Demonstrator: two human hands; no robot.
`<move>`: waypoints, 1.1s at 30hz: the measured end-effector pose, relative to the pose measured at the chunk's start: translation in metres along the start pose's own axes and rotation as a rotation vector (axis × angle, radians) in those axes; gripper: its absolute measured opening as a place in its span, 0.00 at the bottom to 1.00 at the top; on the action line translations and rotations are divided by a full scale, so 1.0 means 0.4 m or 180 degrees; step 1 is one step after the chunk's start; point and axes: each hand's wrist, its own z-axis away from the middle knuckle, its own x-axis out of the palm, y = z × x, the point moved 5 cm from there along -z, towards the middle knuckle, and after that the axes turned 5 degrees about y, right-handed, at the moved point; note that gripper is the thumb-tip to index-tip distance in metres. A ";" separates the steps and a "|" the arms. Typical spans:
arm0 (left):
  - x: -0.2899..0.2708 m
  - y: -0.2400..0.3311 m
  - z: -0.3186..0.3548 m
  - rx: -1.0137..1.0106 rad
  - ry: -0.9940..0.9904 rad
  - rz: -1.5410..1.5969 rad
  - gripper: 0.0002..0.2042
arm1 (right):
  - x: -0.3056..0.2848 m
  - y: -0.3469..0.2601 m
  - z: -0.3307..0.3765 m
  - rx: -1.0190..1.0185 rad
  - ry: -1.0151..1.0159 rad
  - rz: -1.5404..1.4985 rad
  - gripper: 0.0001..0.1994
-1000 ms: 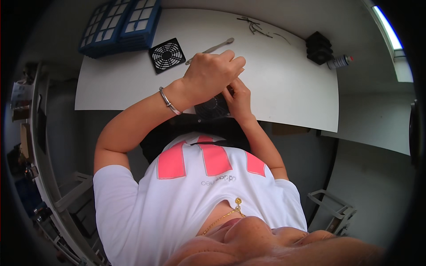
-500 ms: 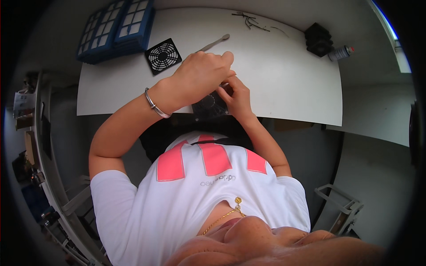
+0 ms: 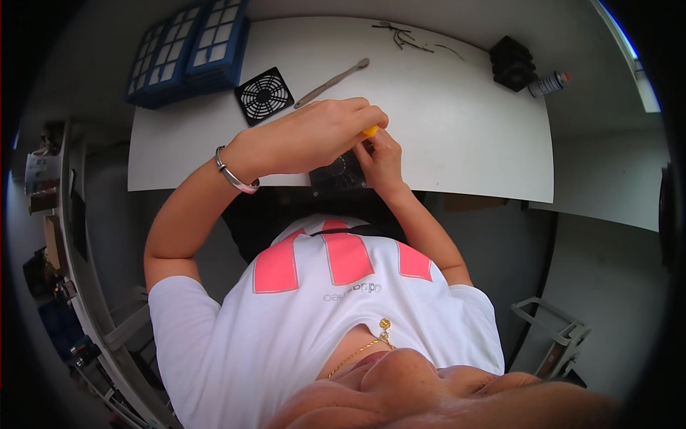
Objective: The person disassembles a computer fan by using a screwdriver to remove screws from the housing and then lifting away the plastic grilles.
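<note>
At the table's near edge lies a black square part (image 3: pixel 331 177) with a round ring on it, probably a case fan. My left hand (image 3: pixel 314 136), a metal bracelet on its wrist, reaches across above it. Its fingers are closed round a small yellow piece (image 3: pixel 370 131), perhaps a tool handle; most of it is hidden in the grip. My right hand (image 3: pixel 384 161) is closed at the fan's right far corner, just under the yellow piece. The tips of its fingers are partly covered by the left hand.
On the white table (image 3: pixel 471 136) lie a black fan grille (image 3: pixel 264 96) and a grey-brown brush (image 3: pixel 332 84). Blue frames with white panels (image 3: pixel 182 50) stack at the far left. Black cable ties (image 3: pixel 404 37), stacked black fans (image 3: pixel 512 64) and a spray can (image 3: pixel 549 84) are at the far side.
My left hand has turned and shifted slightly, and the yellow piece now shows between its fingers. More of the brush is uncovered. My right hand stays at the fan's corner.
</note>
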 end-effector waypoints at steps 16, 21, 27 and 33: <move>0.030 -0.037 -0.051 -0.0490 0.0088 -0.0976 0.13 | -0.004 -0.016 -0.002 0.0209 0.0037 -0.0082 0.09; 0.036 -0.028 -0.045 -0.0256 0.0243 -0.1142 0.10 | -0.005 -0.013 -0.001 0.0294 -0.0025 -0.0115 0.08; 0.013 -0.019 -0.041 0.0295 -0.0002 -0.0159 0.08 | -0.007 -0.019 -0.005 0.0126 0.0078 -0.0030 0.06; 0.021 -0.040 -0.043 -0.0403 -0.0037 -0.0898 0.12 | -0.002 -0.010 0.000 0.0507 0.0009 -0.0072 0.06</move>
